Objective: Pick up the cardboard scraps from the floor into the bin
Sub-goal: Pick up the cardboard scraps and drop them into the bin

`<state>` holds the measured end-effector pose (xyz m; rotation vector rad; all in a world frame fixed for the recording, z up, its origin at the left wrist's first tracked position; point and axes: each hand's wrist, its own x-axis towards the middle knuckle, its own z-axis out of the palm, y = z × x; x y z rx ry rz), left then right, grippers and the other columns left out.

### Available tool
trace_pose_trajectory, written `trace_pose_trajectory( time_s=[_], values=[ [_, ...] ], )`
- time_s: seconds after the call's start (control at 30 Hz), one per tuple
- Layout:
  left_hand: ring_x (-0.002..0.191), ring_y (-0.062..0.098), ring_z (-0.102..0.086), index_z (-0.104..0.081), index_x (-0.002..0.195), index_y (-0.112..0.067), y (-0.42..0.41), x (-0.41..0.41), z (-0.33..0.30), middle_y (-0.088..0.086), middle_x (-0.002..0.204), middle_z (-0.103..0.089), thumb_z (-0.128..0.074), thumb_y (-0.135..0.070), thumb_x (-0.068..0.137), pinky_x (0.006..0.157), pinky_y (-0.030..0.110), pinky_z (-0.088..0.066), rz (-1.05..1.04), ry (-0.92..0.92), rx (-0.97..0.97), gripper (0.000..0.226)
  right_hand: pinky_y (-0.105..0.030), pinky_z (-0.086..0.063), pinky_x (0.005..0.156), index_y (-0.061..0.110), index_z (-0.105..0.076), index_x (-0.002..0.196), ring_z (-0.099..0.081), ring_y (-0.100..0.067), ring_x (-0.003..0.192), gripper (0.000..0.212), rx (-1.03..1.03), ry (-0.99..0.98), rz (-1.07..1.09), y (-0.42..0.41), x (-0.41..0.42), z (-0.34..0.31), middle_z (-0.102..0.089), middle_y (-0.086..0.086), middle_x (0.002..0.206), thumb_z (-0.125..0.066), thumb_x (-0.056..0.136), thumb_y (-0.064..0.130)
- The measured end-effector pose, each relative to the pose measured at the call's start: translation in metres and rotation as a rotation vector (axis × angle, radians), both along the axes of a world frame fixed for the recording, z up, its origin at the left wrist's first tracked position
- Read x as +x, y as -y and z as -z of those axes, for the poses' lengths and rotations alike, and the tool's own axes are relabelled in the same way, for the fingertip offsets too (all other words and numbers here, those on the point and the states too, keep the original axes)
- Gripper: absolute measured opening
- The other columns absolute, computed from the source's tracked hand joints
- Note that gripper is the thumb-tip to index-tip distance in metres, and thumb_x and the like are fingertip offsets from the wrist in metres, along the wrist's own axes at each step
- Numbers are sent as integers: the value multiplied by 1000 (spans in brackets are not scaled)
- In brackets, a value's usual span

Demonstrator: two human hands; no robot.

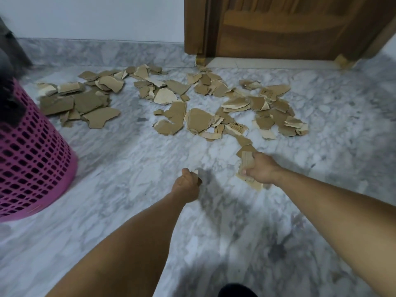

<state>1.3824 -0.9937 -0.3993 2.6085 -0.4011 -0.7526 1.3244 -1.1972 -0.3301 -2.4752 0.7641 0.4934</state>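
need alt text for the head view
Right hand grips several cardboard scraps; left hand holds a small scrap. Many more scraps litter the marble floor, pink bin at left.

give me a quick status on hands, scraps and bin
Right hand grips cardboard pieces; left hand pinches a small scrap. Most cardboard scraps on marble floor. Pink bin left, path open.

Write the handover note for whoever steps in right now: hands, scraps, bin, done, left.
Left hand: pinches a small scrap.
Right hand: grips a bundle of cardboard pieces, low over the marble floor.
Pink bin: at left, contents not visible.
Done: two handfuls gathered, not yet binned.
Left: the scattered scraps between the bin and the wooden door.
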Motion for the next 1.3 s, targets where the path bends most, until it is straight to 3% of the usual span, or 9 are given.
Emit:
trace_pose_trajectory(
  time_s=[0.2,0.33,0.43,0.53,0.63,0.8,0.97,1.2,1.3],
  values=[
    [80,32,-62,-51,80,-6,3,33,-71,12,76,-55,-47,-10,82,69,36,-49,-230,-199,-378,7,-30,-45,82,6,-43,139,-54,-30,118,63,-19,92,124,25,3,-81,-54,-13,132,-71,88,29],
    [40,13,-32,-32,53,-14,13,62,-106,2,42,-36,-28,9,80,50,24,-19,-280,-274,-540,36,-30,-48,80,5,-51,132,-59,-27,105,58,-39,144,153,49,31,-109,-61,-12,124,-76,83,25],
    [40,21,-41,-39,30,-15,25,96,-98,5,33,-42,-36,11,74,51,27,-34,-373,-178,-497,51,-32,-49,84,6,-52,132,-58,-30,111,61,-48,161,146,65,66,-101,-59,-10,126,-76,82,33],
    [52,20,-45,-45,49,-16,37,132,-79,0,35,-50,-45,3,84,55,29,-39,-397,-112,-376,40,-28,-44,83,6,-51,132,-56,-29,115,55,8,139,128,70,105,-77,-58,-11,129,-71,87,30],
    [58,9,-39,-38,61,-22,44,164,-59,-40,32,-36,-52,-17,91,58,21,-36,-391,-61,-285,34,-33,-47,83,2,-50,127,-58,-29,110,48,78,78,114,72,145,-46,-58,-14,127,-67,90,27],
    [71,28,-69,-68,92,-1,57,209,-30,13,74,-73,-44,-33,68,81,37,-56,-417,-68,-93,47,-30,-49,82,0,-53,128,-56,-27,116,41,112,-21,70,84,201,-3,-57,-14,128,-54,97,27],
    [126,34,-41,-42,132,-6,74,241,-12,16,135,-42,-53,-32,84,105,47,-36,-496,69,90,56,-32,-44,95,11,-46,140,-50,-30,125,60,219,-7,92,85,242,32,-50,-12,142,-51,93,47],
    [133,35,-24,-14,148,-14,74,269,16,17,147,-23,-60,-53,80,108,50,-29,-529,11,204,90,-39,-42,104,5,-26,148,-38,-36,135,99,114,-62,68,68,267,37,-33,-15,150,-66,78,62],
    [131,30,-27,-15,146,-18,72,267,21,10,143,-27,-65,-49,79,98,48,-34,-518,70,254,89,-45,-44,100,8,-22,145,-44,-36,129,127,21,-101,101,56,274,44,-40,-13,143,-81,49,66]
  ],
)
